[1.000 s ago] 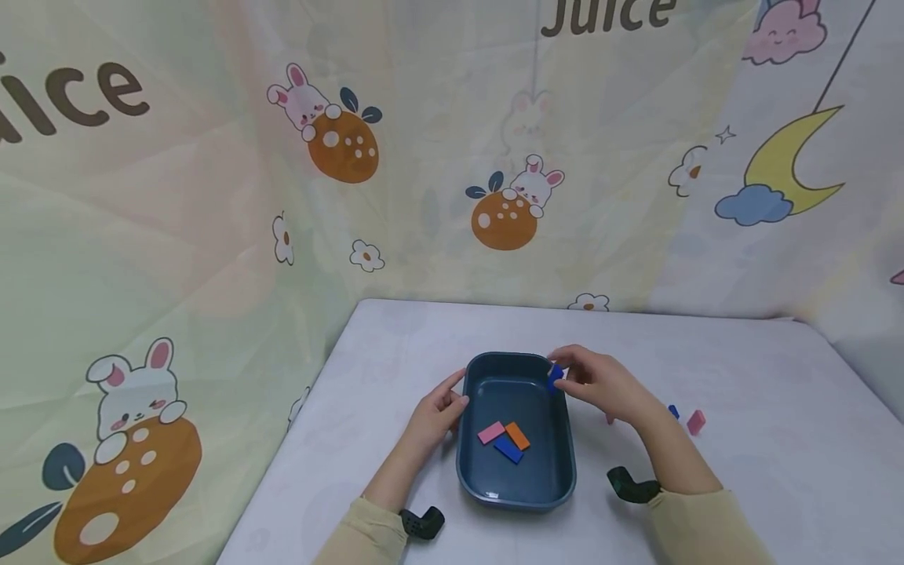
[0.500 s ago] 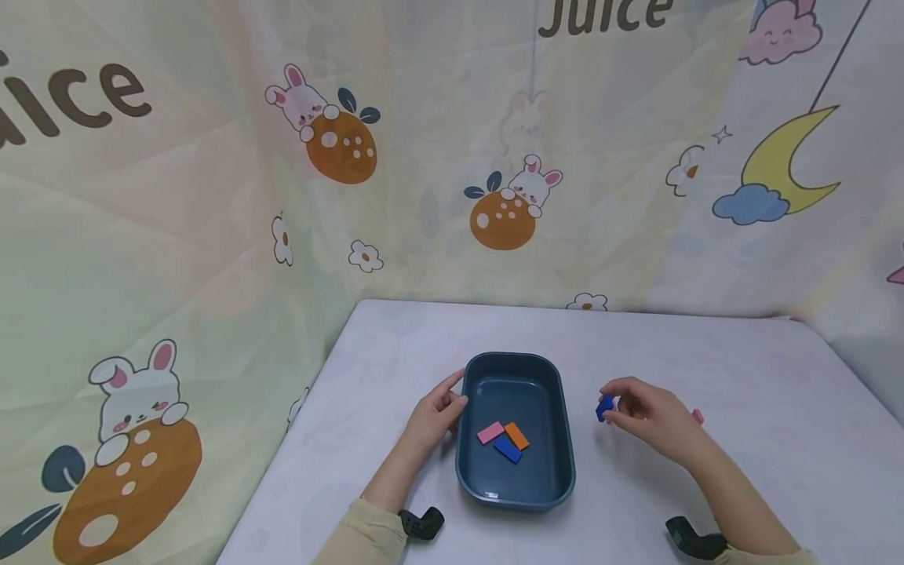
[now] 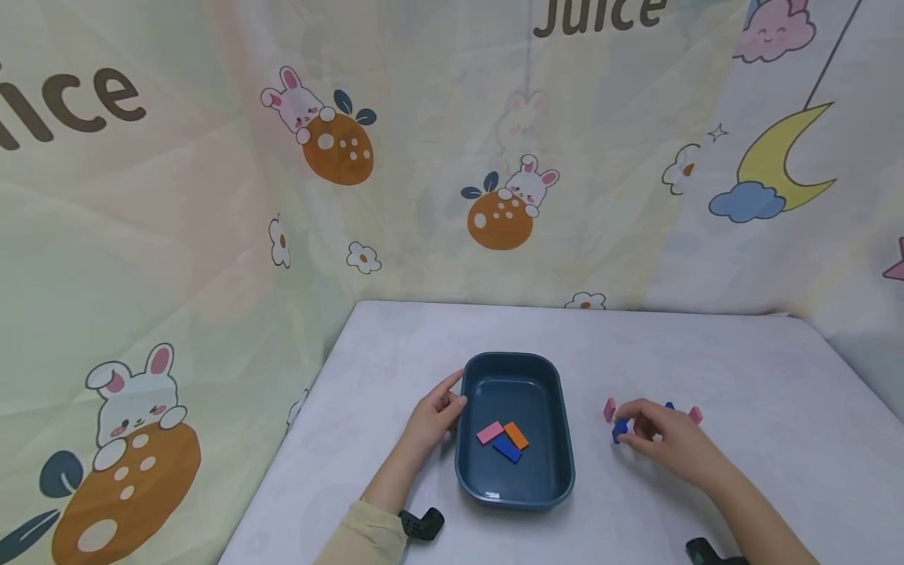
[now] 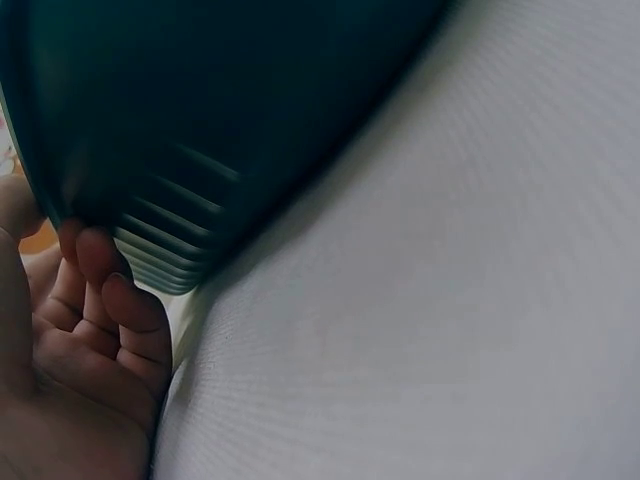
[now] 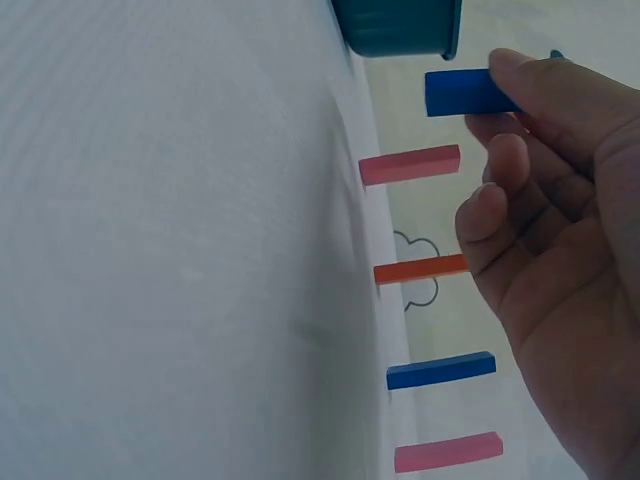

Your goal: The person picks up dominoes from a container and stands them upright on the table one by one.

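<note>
**Held blue block (image 3: 620, 431) moved away from the tray (image 3: 512, 396)**

The left hand (image 3: 428, 418) clamps the tray's rim between thumb and fingers. Inside lie a flat pink block (image 3: 490, 432), a flat blue block (image 3: 506, 449) and a flat orange block (image 3: 516, 435). The held blue block, at the tray's right rim a second ago, is now near a standing pink block (image 3: 610, 410), pinched by the right hand (image 3: 673, 441); the work thus appears to centre there. Farther right stands a second pink block (image 3: 695, 414).
</note>
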Available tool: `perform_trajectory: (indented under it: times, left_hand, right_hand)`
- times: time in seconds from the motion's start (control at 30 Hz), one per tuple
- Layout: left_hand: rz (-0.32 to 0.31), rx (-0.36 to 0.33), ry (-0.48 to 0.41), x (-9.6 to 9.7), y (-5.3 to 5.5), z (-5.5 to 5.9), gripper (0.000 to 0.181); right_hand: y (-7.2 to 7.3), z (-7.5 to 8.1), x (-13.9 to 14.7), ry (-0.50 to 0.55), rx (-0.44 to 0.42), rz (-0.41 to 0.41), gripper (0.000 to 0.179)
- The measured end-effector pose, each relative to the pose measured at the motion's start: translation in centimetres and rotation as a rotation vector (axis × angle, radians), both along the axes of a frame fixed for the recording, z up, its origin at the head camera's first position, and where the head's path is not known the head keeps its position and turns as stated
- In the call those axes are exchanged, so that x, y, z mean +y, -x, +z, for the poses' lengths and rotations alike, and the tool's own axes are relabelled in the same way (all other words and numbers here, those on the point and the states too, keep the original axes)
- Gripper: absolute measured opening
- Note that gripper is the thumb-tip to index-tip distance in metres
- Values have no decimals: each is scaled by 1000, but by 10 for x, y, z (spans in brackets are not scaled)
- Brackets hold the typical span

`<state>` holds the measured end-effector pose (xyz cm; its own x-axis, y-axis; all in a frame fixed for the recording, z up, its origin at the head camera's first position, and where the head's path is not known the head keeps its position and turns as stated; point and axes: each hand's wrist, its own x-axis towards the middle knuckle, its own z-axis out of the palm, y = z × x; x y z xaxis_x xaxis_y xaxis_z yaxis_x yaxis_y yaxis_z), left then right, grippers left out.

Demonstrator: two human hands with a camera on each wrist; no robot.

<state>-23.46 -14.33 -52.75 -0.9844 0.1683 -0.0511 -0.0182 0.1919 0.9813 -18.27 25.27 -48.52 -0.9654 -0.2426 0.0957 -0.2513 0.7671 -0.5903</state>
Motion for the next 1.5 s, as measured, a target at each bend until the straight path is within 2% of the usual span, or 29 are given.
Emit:
perform_trajectory:
  times: [0.37,0.8,1.03,1.27,1.5]
  left_hand:
    - [14,-2,17,0,1,-3,49]
    - [1,2,4,-1,-1,-1,49]
    - [16,-8,24,0,-1,-1,49]
    - [22,-8,38,1,1,-1,49]
    - [11,-12,13,0,0,0,49]
  right_hand:
    - [-3,-15,10,17,12,26,29]
    - [1,-22,6,-34,-82,43,29]
    - [0,-22,6,-37,-122,37,31]
    - [-1,-21,7,-35,-115,32,34]
    - [-2,-19,7,-34,-108,22,35]
